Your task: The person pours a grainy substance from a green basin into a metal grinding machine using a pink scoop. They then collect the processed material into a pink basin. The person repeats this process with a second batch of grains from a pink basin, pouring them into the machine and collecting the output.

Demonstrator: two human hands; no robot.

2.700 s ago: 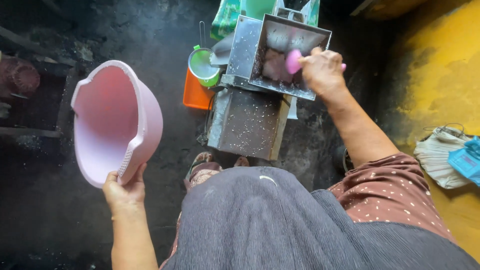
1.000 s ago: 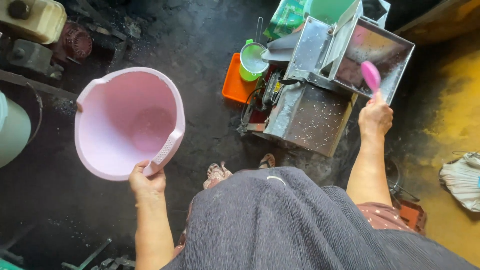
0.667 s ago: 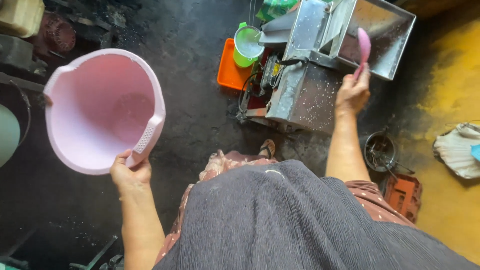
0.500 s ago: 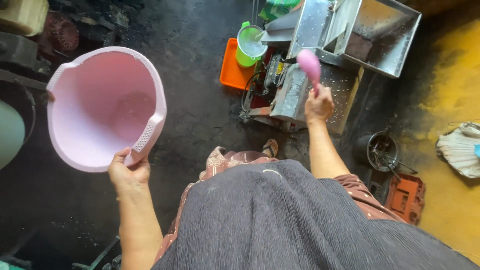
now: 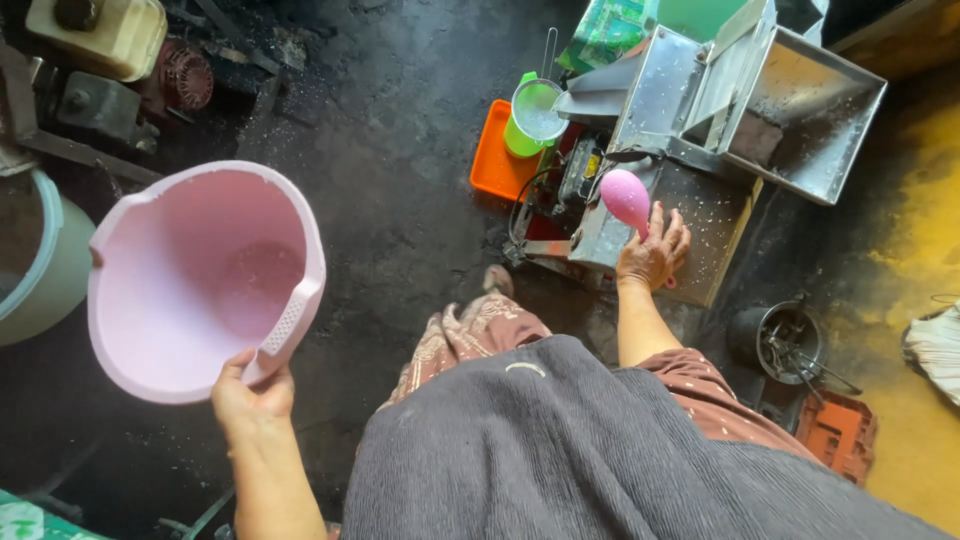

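Pink basin [image 5: 200, 285], nearly empty, gripped by left hand [image 5: 252, 395] fingers at lower left; pink scoop [image 5: 627, 198] clasped in right hand [image 5: 652, 252] at metal machine [image 5: 720, 110], centre right.

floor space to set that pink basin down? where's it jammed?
Bare dark floor lies between the pink basin and the orange tray. Crowded by the metal machine: green cup, black pot.
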